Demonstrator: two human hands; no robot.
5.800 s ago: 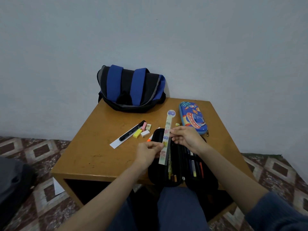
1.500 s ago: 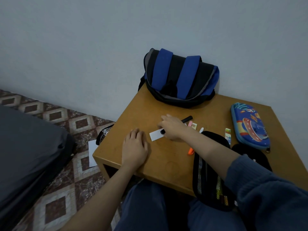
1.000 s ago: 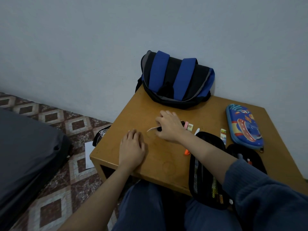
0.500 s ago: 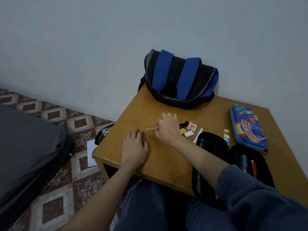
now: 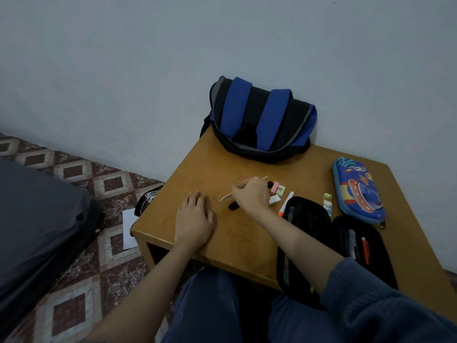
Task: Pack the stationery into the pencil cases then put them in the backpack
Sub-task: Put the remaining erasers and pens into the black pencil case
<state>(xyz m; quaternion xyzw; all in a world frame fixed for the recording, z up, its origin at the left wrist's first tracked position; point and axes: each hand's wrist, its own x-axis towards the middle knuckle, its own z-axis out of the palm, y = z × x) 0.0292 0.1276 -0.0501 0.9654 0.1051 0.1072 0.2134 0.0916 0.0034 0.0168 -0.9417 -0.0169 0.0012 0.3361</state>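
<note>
My right hand [image 5: 251, 195] is curled round a thin white ruler [image 5: 224, 198], which tilts up off the table; a black marker [image 5: 233, 206] pokes out beneath the hand. My left hand [image 5: 194, 217] rests flat on the wooden table [image 5: 237, 233]. Small erasers [image 5: 278, 191] and an orange-tipped white pen [image 5: 285, 204] lie just right of my hand. The black pencil case [image 5: 329, 241] lies unzipped at the front edge with pens inside. A blue cartoon pencil case [image 5: 357, 190] lies zipped at the right. The blue-and-black backpack [image 5: 262, 122] leans against the wall.
A small patterned item [image 5: 328, 207] lies between the two cases. On the patterned floor left of the table are a white paper [image 5: 128, 229] and a dark object [image 5: 146, 200]. A dark grey mattress [image 5: 37, 219] fills the left side.
The patterned ruler held 5.8 s ago is out of my hands. My right hand has since curled round the white ruler and tipped it up off the table; my left hand stays flat.
</note>
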